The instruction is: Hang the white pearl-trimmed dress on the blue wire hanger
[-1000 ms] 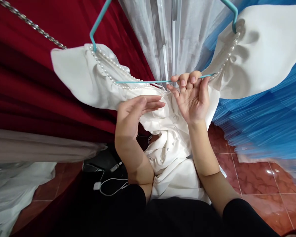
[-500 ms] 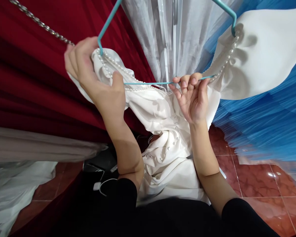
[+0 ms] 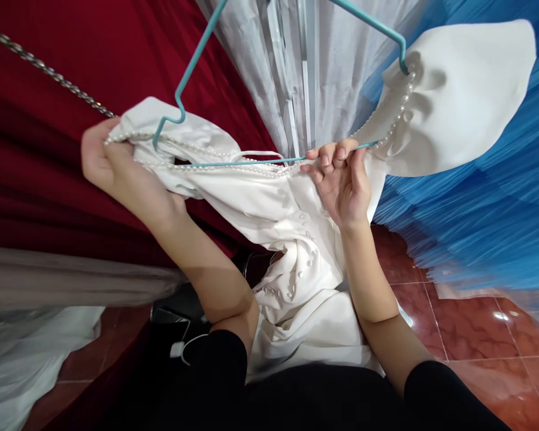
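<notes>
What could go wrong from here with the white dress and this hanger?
The left hand grips the white dress at one shoulder, so hard pulling might strain it. Pearl trim lies close to the ends of the hanger, and might snag there. The right hand holds the lower bar; tilting it may let the other shoulder slip.

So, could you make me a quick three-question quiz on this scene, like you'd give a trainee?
1. Multiple choice: which has its fingers at the lower bar of the turquoise hanger? (a) the left hand; (b) the right hand; (c) neither.
2. True or false: the left hand touches the white dress near one shoulder.
3. Fill in: the dress is edged at the shoulders with small pearl-like ____.

Key: 1. b; 2. true; 3. beads.
</notes>
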